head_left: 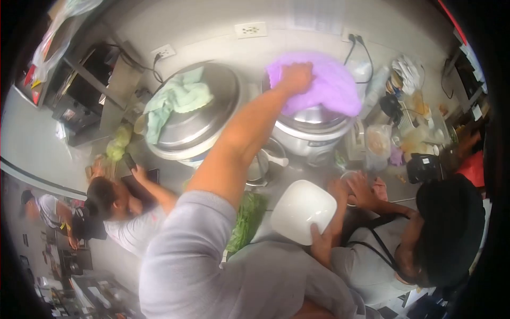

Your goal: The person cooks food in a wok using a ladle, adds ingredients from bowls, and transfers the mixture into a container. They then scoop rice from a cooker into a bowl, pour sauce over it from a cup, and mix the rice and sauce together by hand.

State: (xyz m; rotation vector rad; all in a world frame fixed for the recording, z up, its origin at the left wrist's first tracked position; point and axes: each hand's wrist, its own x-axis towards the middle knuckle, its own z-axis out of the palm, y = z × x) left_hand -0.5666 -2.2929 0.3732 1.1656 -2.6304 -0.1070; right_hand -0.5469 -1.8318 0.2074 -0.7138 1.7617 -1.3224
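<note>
**Grey-sleeved arm reaches for the cooker lid, bowl waiting in the other hand**

The grey sleeve (pixel 186 250) fills the foreground, and from it the bare forearm stretches up and away to the back of the counter. There the left hand (pixel 295 77) closes its fingers in a fistful of purple cloth (pixel 332 85), which is draped over the steel lid (pixel 313 116) of the right-hand rice cooker (pixel 313 135). The lid looks seated on the pot; whether it has begun to lift cannot be told.

Lower and much nearer, the right hand (pixel 321 242) grips the rim of a white bowl (pixel 300 210), thumb on its outer face, held tilted in the air above the counter's edge.

The step in hand appears to be taking hold of the hot lid through the cloth. The next move would call for a firm grip on the knob under the fabric, a lift clear of the rim, and the bowl brought closer, since it is well apart from the cooker.

To the left stands a larger cooker (pixel 196 127) with a green cloth (pixel 178 101) on its lid. Leafy greens (pixel 245 220) lie just beside the bowl. A co-worker in a dark cap (pixel 449 228) works near the bowl, and another person (pixel 106 204) stands at the left.
</note>
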